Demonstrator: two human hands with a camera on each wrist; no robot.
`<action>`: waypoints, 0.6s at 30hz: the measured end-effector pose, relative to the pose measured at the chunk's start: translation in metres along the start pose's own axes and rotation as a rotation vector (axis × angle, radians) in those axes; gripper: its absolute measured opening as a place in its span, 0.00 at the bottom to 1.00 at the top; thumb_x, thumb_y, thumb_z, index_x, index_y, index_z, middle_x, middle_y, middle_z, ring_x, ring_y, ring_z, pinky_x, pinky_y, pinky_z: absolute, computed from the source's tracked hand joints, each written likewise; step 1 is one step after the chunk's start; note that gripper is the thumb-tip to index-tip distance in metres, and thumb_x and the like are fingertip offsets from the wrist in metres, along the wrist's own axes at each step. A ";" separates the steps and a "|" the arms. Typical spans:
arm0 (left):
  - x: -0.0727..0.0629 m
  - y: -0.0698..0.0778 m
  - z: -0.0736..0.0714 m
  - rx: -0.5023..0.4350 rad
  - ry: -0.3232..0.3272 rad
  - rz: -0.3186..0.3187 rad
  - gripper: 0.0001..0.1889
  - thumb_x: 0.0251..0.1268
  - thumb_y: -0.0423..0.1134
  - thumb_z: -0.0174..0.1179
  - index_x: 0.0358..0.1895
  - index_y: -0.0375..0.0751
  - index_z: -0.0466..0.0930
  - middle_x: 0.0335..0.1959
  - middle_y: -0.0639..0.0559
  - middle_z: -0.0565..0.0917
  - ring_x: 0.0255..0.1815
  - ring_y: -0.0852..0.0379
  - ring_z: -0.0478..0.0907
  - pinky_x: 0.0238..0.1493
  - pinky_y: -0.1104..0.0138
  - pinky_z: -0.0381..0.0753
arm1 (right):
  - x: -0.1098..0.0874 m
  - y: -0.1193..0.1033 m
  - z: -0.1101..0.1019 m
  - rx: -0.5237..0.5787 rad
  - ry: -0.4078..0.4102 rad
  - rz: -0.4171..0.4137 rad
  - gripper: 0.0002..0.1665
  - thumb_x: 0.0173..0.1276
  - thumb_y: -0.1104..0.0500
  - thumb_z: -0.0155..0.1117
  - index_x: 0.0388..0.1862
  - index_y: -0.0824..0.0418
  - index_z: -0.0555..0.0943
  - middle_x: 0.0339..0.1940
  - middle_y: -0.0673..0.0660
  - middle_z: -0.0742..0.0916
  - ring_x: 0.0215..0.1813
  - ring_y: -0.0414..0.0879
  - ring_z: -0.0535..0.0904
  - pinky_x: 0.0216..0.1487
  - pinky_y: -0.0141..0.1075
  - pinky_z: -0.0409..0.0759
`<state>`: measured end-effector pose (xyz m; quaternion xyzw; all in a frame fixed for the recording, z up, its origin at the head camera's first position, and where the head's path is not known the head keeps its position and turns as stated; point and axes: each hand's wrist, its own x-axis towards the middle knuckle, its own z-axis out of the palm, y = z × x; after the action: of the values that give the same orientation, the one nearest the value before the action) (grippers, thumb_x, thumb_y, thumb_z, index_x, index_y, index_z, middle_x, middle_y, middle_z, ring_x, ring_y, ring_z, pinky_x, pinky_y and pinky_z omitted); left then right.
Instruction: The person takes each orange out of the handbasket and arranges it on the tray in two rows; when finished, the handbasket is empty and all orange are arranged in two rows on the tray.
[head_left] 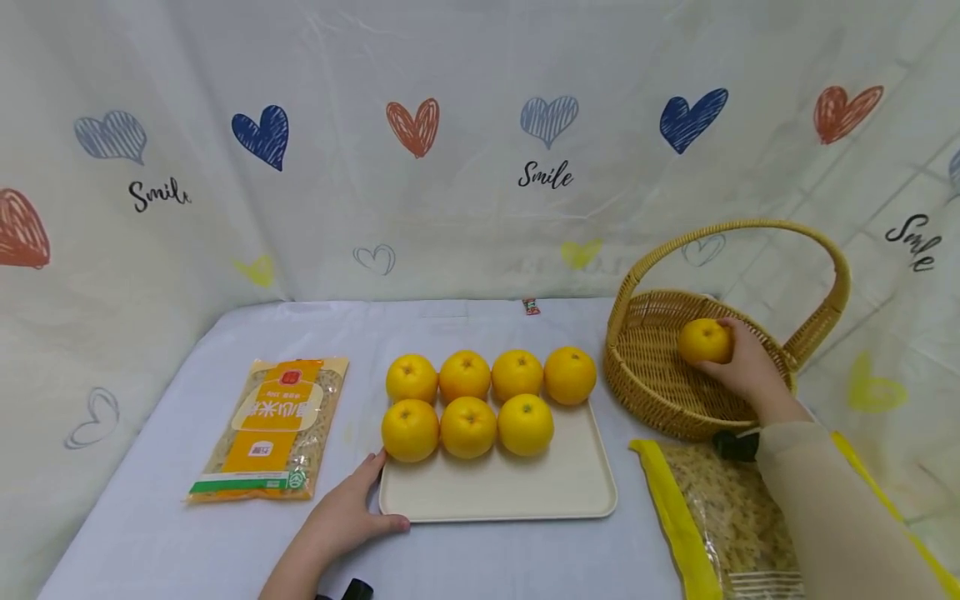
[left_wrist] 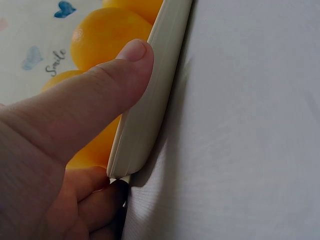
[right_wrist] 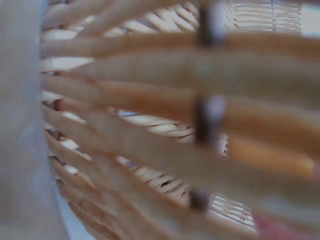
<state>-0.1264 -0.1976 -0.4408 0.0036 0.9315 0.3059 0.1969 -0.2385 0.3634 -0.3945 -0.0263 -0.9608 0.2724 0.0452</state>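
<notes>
Inside the wicker basket (head_left: pixel 660 408) at the right, my right hand (head_left: pixel 746 367) grips an orange (head_left: pixel 705 342), thumb and fingers around its right side. Through the weave in the right wrist view, a blurred patch of the orange (right_wrist: pixel 270 155) shows. My left hand (head_left: pixel 345 512) holds the near left corner of a cream tray (head_left: pixel 502 492). In the left wrist view its thumb (left_wrist: pixel 135 55) lies against the tray's front wall (left_wrist: pixel 145 125), while the other fingers bend at the corner. Several oranges (head_left: pixel 468 427) stand in two rows on the tray's far part.
An orange-labelled food packet (head_left: pixel 270 429) lies left of the tray. Below the basket, under my right forearm, is a clear, yellow-edged pasta bag (head_left: pixel 735 508). A small red wrapper (head_left: pixel 531 307) lies at the table's back edge. The basket's tall handle (head_left: pixel 735 225) arches above my right hand.
</notes>
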 end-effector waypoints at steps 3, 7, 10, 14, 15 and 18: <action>-0.001 0.000 0.001 0.001 0.002 0.004 0.61 0.23 0.69 0.68 0.70 0.54 0.53 0.69 0.39 0.58 0.67 0.36 0.58 0.62 0.42 0.61 | -0.005 -0.008 -0.006 0.020 0.025 0.009 0.51 0.60 0.50 0.62 0.70 0.70 0.46 0.64 0.79 0.59 0.60 0.74 0.58 0.54 0.65 0.59; -0.002 0.001 -0.001 0.001 0.008 0.013 0.61 0.24 0.69 0.68 0.70 0.53 0.52 0.69 0.39 0.58 0.67 0.36 0.58 0.62 0.42 0.61 | -0.013 -0.025 -0.016 0.037 0.050 0.000 0.51 0.60 0.50 0.62 0.72 0.66 0.44 0.66 0.77 0.58 0.61 0.73 0.58 0.53 0.65 0.61; -0.001 0.000 -0.002 0.000 0.009 0.011 0.61 0.24 0.69 0.68 0.71 0.53 0.52 0.70 0.40 0.57 0.68 0.36 0.57 0.62 0.42 0.61 | -0.021 -0.041 -0.022 0.064 0.039 -0.042 0.50 0.61 0.51 0.62 0.72 0.65 0.45 0.65 0.76 0.59 0.58 0.70 0.61 0.47 0.55 0.71; 0.000 -0.001 -0.003 0.002 0.005 0.001 0.61 0.23 0.69 0.68 0.71 0.53 0.52 0.70 0.40 0.57 0.68 0.37 0.56 0.63 0.42 0.60 | -0.038 -0.066 -0.026 0.130 -0.010 -0.106 0.49 0.60 0.53 0.63 0.71 0.66 0.47 0.64 0.74 0.61 0.53 0.64 0.66 0.39 0.32 0.76; 0.001 -0.001 -0.002 0.004 0.003 0.001 0.61 0.23 0.69 0.68 0.71 0.54 0.52 0.70 0.41 0.56 0.68 0.37 0.56 0.63 0.42 0.59 | -0.044 -0.073 -0.026 0.144 -0.025 -0.116 0.49 0.60 0.53 0.63 0.71 0.66 0.47 0.63 0.73 0.61 0.52 0.62 0.68 0.38 0.26 0.76; 0.002 -0.001 0.000 0.003 -0.006 0.004 0.62 0.23 0.70 0.67 0.71 0.54 0.51 0.70 0.41 0.56 0.69 0.38 0.56 0.63 0.42 0.59 | -0.061 -0.089 -0.023 0.167 -0.042 -0.158 0.47 0.59 0.55 0.65 0.69 0.65 0.50 0.62 0.70 0.64 0.48 0.43 0.71 0.38 0.16 0.72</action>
<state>-0.1285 -0.1983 -0.4421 0.0067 0.9313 0.3049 0.1993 -0.1774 0.2946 -0.3326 0.0589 -0.9346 0.3474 0.0486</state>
